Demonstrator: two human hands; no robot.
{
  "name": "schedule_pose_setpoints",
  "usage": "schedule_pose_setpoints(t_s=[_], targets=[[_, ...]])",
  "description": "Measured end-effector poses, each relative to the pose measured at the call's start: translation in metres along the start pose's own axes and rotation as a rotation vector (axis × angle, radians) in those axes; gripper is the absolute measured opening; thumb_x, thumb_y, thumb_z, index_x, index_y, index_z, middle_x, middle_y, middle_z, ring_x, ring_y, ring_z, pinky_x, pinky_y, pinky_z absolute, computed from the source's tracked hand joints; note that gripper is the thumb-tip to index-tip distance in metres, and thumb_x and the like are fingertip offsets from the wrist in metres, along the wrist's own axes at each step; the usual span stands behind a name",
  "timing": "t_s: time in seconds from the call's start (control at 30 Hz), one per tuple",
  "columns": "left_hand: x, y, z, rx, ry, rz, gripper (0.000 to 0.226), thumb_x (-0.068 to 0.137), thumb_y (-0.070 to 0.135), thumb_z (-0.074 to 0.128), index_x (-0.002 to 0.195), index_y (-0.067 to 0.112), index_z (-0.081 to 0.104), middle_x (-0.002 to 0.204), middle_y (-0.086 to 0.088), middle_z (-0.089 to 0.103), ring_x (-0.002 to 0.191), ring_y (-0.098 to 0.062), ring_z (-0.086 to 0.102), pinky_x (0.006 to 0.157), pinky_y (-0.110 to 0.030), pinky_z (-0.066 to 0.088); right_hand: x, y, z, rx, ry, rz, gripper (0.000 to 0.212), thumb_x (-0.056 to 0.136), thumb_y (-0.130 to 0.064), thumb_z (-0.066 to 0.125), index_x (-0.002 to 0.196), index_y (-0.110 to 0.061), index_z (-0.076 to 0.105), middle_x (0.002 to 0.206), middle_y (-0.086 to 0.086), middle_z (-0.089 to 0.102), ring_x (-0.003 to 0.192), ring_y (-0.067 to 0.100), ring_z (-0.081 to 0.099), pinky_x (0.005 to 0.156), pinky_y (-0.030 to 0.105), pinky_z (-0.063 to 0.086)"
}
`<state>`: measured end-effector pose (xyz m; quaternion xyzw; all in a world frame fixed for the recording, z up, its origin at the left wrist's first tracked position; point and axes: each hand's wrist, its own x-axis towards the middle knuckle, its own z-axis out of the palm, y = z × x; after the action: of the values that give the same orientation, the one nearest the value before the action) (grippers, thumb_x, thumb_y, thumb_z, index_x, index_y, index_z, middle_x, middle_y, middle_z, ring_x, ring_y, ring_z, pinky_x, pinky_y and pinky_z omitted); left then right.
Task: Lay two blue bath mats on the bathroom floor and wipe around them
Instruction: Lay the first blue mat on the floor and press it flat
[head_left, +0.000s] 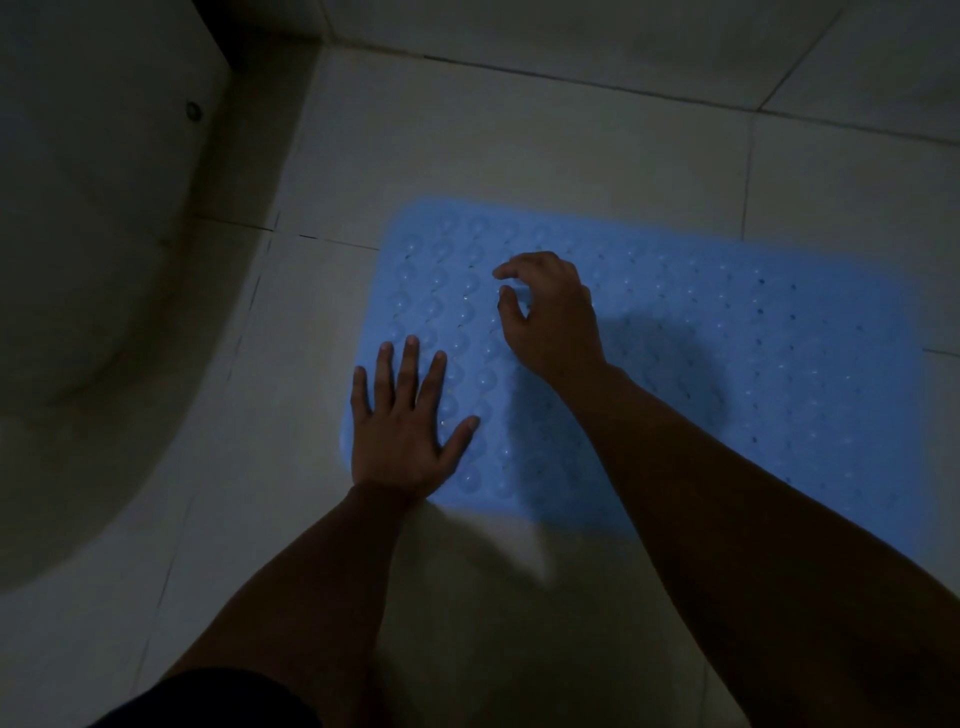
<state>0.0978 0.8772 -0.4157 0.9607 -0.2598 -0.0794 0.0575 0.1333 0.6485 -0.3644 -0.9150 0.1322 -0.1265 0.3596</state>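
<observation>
One blue bath mat (701, 332) with rows of round bumps and small holes lies flat on the pale tiled floor (519, 156). My left hand (402, 426) lies flat with fingers spread on the mat's near left corner, partly on the tile. My right hand (550, 312) hovers over or touches the mat's left part, fingers loosely curled and holding nothing. No second mat or cloth is in view. The light is dim.
The curved white base of a toilet (93, 260) fills the left side, close to the mat's left edge. A wall meets the floor along the top (571, 31). Dark clothing (208, 701) shows at the bottom edge.
</observation>
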Motion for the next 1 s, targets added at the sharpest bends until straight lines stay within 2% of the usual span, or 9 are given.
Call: schedule_pose_setpoints(t_s=[0.17,0.2,0.27,0.3,0.37,0.43,0.5,0.63,1.0], targets=[[0.01,0.001,-0.015,-0.093,-0.197,-0.027,0.09,0.094,0.083,0.025,0.164,0.035,-0.004,0.171,-0.001,-0.021,0.156,-0.027,-0.025,0.125,-0.058,-0.012,-0.013,-0.007,-0.002,-0.018,-0.007,-0.012,0.026,0.089,-0.025,0.056,0.11,-0.021,0.071,0.114,0.0,0.067,0.111,0.023,0.062,0.09,0.045,0.053],[0.012,-0.001,-0.023,-0.14,-0.238,-0.026,0.085,0.095,0.08,0.022,0.164,0.037,-0.001,0.172,0.0,-0.018,0.157,-0.026,-0.022,0.125,-0.056,-0.011,-0.021,-0.011,-0.002,-0.02,-0.011,-0.012,0.027,0.088,-0.026,0.056,0.11,-0.021,0.071,0.113,0.001,0.068,0.11,0.024,0.062,0.089,0.045,0.053],[0.016,-0.009,-0.038,-0.251,-0.142,-0.054,0.072,0.098,0.07,0.023,0.158,0.032,0.033,0.17,-0.005,0.022,0.157,-0.031,0.016,0.123,-0.055,0.018,-0.038,-0.018,0.004,-0.04,-0.012,-0.041,0.027,0.087,-0.026,0.056,0.108,-0.02,0.072,0.11,0.003,0.069,0.107,0.027,0.064,0.088,0.046,0.054],[0.018,-0.014,-0.045,-0.289,-0.04,-0.09,0.066,0.099,0.064,0.027,0.149,0.026,0.049,0.158,-0.007,0.045,0.147,-0.033,0.038,0.115,-0.053,0.033,-0.048,-0.023,0.009,-0.061,-0.015,-0.066,0.028,0.086,-0.026,0.056,0.108,-0.02,0.072,0.11,0.004,0.069,0.107,0.028,0.065,0.088,0.047,0.054],[0.024,-0.023,-0.052,-0.283,0.098,-0.149,0.054,0.101,0.052,0.035,0.137,0.02,0.06,0.136,-0.008,0.063,0.131,-0.036,0.052,0.102,-0.052,0.045,-0.065,-0.033,0.022,-0.153,-0.055,-0.097,0.036,0.087,-0.031,0.053,0.116,-0.018,0.071,0.12,0.007,0.068,0.119,0.031,0.062,0.096,0.051,0.051],[0.028,-0.027,-0.053,-0.241,0.127,-0.176,0.048,0.101,0.044,0.04,0.136,0.019,0.06,0.134,-0.009,0.063,0.135,-0.036,0.048,0.101,-0.053,0.045,-0.084,-0.044,0.041,-0.303,-0.174,-0.06,0.053,0.092,-0.04,0.042,0.135,-0.017,0.061,0.146,0.011,0.056,0.143,0.033,0.044,0.112,0.058,0.038],[0.028,-0.029,-0.053,-0.206,0.128,-0.17,0.046,0.102,0.041,0.041,0.138,0.019,0.059,0.138,-0.008,0.061,0.141,-0.035,0.043,0.104,-0.054,0.043,-0.108,-0.053,0.058,-0.424,-0.303,-0.024,0.066,0.095,-0.047,0.032,0.152,-0.016,0.042,0.164,0.014,0.031,0.155,0.034,0.02,0.118,0.064,0.022],[0.028,-0.031,-0.05,-0.189,0.158,-0.173,0.046,0.102,0.039,0.042,0.14,0.019,0.058,0.144,-0.008,0.057,0.146,-0.035,0.037,0.106,-0.055,0.04,-0.143,-0.057,0.082,-0.517,-0.385,-0.001,0.079,0.1,-0.062,0.026,0.161,-0.011,0.018,0.17,0.018,0.003,0.158,0.033,-0.005,0.12,0.067,0.005],[0.041,-0.039,-0.041,-0.197,0.186,-0.18,0.053,0.104,0.045,0.035,0.147,0.018,0.05,0.16,-0.015,0.04,0.155,-0.038,0.018,0.118,-0.058,0.025,-0.141,-0.057,0.083,-0.591,-0.443,0.021,0.09,0.098,-0.074,0.015,0.162,-0.01,0.008,0.169,0.018,-0.009,0.156,0.034,-0.015,0.12,0.066,0.004]])
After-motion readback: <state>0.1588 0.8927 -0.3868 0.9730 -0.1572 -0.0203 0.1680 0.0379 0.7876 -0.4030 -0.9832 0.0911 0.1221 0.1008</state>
